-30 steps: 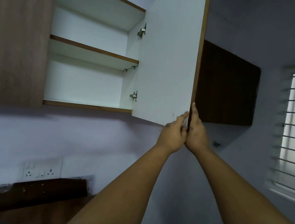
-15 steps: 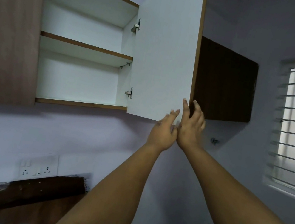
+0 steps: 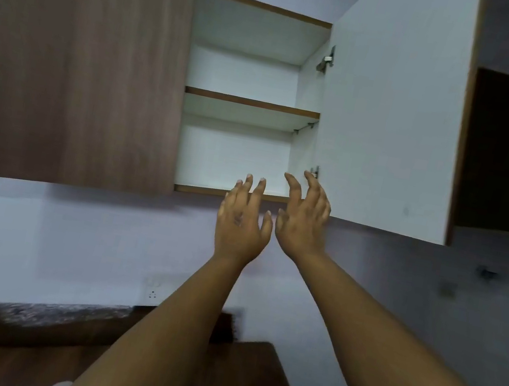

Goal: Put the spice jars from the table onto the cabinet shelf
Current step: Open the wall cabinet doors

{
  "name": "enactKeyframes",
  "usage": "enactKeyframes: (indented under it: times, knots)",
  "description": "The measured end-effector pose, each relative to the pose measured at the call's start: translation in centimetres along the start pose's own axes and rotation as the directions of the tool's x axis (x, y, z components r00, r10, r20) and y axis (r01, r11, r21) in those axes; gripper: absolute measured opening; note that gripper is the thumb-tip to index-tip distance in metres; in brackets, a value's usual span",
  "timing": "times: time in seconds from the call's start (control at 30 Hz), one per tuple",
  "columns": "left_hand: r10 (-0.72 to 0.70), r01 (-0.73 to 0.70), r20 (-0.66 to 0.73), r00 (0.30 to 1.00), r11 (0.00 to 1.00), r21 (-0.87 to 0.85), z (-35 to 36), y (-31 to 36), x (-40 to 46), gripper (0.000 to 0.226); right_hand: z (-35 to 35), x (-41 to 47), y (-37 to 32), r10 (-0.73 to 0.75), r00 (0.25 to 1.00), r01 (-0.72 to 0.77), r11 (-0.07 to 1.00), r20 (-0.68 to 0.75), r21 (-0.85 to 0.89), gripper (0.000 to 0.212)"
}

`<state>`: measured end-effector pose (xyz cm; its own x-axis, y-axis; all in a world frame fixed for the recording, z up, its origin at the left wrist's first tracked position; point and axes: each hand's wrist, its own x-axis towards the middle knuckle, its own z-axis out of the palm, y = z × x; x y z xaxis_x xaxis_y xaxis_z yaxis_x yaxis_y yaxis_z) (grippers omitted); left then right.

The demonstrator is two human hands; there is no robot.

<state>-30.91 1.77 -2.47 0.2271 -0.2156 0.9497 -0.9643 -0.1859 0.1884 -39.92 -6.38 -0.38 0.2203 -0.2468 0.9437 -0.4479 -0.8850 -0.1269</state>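
Both hands have been withdrawn from the open door's (image 3: 392, 115) free edge and are now raised, apart, before the cabinet (image 3: 249, 96) opening. Its two shelves are seen bare, with room across their full width; the left door (image 3: 84, 67) is shut. No spice jars can be identified; pale blurred shapes lie on the worktop (image 3: 247, 382). Left hand (image 3: 243, 221) and right hand (image 3: 304, 218) are released, fingers spread, nothing held. No writing can be read.

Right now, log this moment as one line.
stage: cabinet door open | left hand empty, open | right hand empty, open | shelf bare | jars: none shelved
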Motion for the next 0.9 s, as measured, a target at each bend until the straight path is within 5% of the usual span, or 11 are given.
enactKeyframes:
  times: [0.23,0.63,0.77,0.9]
  knots:
    - [0.089,-0.108,0.069,0.994,0.926,0.362,-4.9,-14.1,0.8,0.077,9.4,1.3,-8.6,-0.064,0.997,0.058,0.986,0.035,0.156,0.066]
    - [-0.052,-0.028,0.151,0.987,0.876,0.482,-6.5,-32.2,6.7,0.092,24.8,7.1,-19.9,-0.075,0.988,0.028,0.947,0.134,0.321,0.082]
    - [-0.008,-0.139,0.252,0.968,0.819,0.557,-5.4,-35.4,8.0,0.101,27.4,9.4,-21.4,0.057,0.973,-0.142,0.91,0.223,0.389,0.1]
    - [0.016,-0.189,0.288,0.958,0.789,0.584,-3.6,-37.2,8.9,0.099,28.9,12.1,-22.4,0.193,0.899,-0.393,0.752,0.393,0.529,0.108]
